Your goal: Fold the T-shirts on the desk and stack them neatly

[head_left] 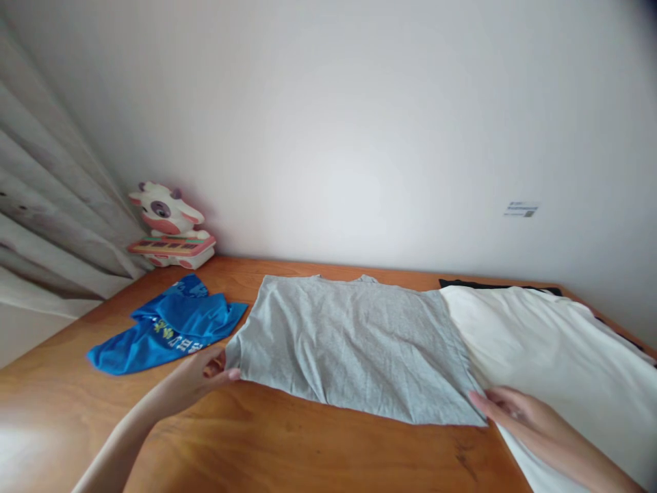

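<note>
A grey T-shirt (343,342) lies spread across the middle of the wooden table, with soft creases and its neckline toward the wall. My left hand (205,370) pinches its near left corner between thumb and fingers. At the near right corner, my right hand (513,407) is closed on the edge of the same shirt. The cloth's near edge runs fairly straight between both hands. Under my right hand lies a white garment (559,349), which the grey shirt's right side touches.
A crumpled blue garment (174,325) with printed lettering lies left of the grey shirt. Behind it a cow-shaped toy keyboard (172,226) stands by the curtain (51,192). Black cloth (493,284) shows beyond the white garment. The wall (349,137) borders the table's (287,445) far edge.
</note>
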Demonstrator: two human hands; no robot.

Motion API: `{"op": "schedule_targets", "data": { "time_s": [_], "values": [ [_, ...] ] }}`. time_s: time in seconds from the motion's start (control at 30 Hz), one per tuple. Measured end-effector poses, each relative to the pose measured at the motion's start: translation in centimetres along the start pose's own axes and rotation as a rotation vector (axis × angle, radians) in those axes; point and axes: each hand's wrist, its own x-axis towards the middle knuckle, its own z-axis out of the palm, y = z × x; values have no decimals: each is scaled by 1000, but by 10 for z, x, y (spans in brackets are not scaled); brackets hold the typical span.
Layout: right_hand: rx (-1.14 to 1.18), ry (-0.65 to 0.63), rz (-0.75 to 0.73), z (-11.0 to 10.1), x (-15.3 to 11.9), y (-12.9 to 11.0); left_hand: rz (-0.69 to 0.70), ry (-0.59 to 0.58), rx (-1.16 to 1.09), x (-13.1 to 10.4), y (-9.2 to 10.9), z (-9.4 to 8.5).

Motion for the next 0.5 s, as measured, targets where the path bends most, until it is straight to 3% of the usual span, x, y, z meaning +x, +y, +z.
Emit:
{"op": "schedule_targets", "data": {
  "time_s": [0.07, 0.1, 0.2, 0.33, 0.5],
  "values": [
    [36, -99, -25, 9, -12, -9, 43, 107, -31, -9, 8, 14],
    [65, -86, -24, 14, -15, -12, 71, 176, -47, -11, 13, 20],
    [203, 89, 24, 25, -14, -15, 152, 307, -175, -13, 28, 29],
    [438, 199, 147, 31, -11, -13, 98, 337, -487, -15, 30, 19],
    [623, 237, 326, 22, -20, -10, -62, 313, -703, -27, 11, 1]
  ]
}}
